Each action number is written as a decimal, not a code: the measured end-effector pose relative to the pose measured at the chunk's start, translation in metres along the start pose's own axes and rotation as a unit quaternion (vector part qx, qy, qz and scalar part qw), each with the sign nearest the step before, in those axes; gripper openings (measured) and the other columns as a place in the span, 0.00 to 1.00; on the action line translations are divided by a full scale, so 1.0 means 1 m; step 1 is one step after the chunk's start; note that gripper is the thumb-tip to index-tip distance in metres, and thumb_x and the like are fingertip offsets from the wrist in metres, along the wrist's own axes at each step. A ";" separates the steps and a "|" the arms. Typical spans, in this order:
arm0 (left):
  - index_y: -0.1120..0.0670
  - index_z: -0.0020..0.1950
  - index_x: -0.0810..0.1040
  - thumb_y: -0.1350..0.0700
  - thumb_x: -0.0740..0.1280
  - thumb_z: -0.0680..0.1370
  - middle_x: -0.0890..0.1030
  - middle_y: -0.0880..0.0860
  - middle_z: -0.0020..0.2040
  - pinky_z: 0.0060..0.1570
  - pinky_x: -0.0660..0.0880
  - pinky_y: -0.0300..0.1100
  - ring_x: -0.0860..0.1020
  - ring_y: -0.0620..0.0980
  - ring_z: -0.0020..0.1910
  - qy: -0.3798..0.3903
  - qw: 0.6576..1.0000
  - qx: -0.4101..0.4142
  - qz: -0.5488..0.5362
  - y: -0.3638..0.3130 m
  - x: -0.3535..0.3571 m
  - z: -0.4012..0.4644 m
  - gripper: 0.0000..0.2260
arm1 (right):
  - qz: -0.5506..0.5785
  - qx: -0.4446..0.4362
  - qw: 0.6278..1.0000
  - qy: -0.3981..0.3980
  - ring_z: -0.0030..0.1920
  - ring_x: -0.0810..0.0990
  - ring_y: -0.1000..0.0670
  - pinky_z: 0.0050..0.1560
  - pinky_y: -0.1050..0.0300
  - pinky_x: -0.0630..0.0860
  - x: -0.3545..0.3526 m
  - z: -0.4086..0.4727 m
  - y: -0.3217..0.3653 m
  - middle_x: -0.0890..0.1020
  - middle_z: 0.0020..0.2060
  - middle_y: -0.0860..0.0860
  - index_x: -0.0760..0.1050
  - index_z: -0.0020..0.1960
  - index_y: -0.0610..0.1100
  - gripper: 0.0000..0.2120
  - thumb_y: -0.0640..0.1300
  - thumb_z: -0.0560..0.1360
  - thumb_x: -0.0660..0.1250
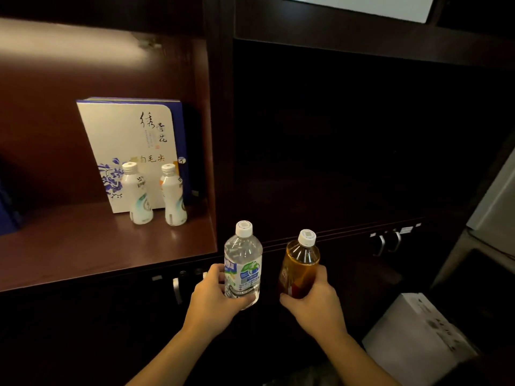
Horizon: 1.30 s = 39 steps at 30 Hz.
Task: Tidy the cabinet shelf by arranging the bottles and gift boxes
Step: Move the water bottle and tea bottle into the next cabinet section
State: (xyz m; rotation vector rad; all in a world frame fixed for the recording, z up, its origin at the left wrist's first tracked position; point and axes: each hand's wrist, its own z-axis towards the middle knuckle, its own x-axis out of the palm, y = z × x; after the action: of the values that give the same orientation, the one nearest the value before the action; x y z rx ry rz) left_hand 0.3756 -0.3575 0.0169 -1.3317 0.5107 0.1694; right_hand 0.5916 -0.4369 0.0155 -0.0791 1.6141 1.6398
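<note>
Carrying step, I judge. My left hand [214, 296] grips a water bottle [243, 264]; right hand [315, 299] grips a tea bottle [299, 266], both below the lit shelf [111, 246]. Next: stand them beside the two white bottles [139, 196] fronting the gift box [133, 146].

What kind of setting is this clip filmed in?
Probably an office or home storage wall: a dark wood cabinet with a lit shelf, a tea gift box on display and handled cupboard doors below.

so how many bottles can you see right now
4: two white bottles on the lit shelf before the gift box, a water bottle in the left hand, a tea bottle in the right.
</note>
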 end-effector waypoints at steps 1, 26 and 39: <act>0.39 0.57 0.71 0.39 0.82 0.59 0.82 0.38 0.49 0.43 0.75 0.33 0.79 0.32 0.45 0.001 1.000 0.001 0.002 -0.005 0.007 0.003 0.32 | 0.004 0.004 1.000 -0.002 0.46 0.79 0.56 0.45 0.59 0.80 -0.007 0.004 -0.004 0.78 0.48 0.58 0.62 0.61 0.58 0.36 0.53 0.61 0.80; 0.36 0.54 0.69 0.46 0.83 0.62 0.81 0.35 0.47 0.37 0.73 0.25 0.77 0.27 0.47 -0.055 0.997 -0.015 -0.058 -0.009 0.095 0.198 0.29 | 0.008 0.010 1.000 0.017 0.46 0.79 0.58 0.40 0.65 0.75 0.013 0.222 -0.021 0.79 0.48 0.59 0.61 0.58 0.64 0.37 0.56 0.57 0.79; 0.46 0.63 0.68 0.53 0.81 0.67 0.79 0.40 0.48 0.42 0.72 0.27 0.79 0.41 0.50 -0.094 0.993 -0.051 -0.045 0.014 0.108 0.218 0.31 | -0.005 0.017 0.998 0.052 0.43 0.79 0.58 0.38 0.63 0.75 0.038 0.267 -0.038 0.79 0.45 0.59 0.61 0.56 0.63 0.35 0.54 0.57 0.80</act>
State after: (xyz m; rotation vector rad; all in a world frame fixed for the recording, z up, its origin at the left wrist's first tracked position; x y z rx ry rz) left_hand 0.5209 -0.1642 -0.0113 -1.4196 0.2861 0.2468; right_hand 0.7157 -0.1949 0.0111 -0.1572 1.7169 1.6234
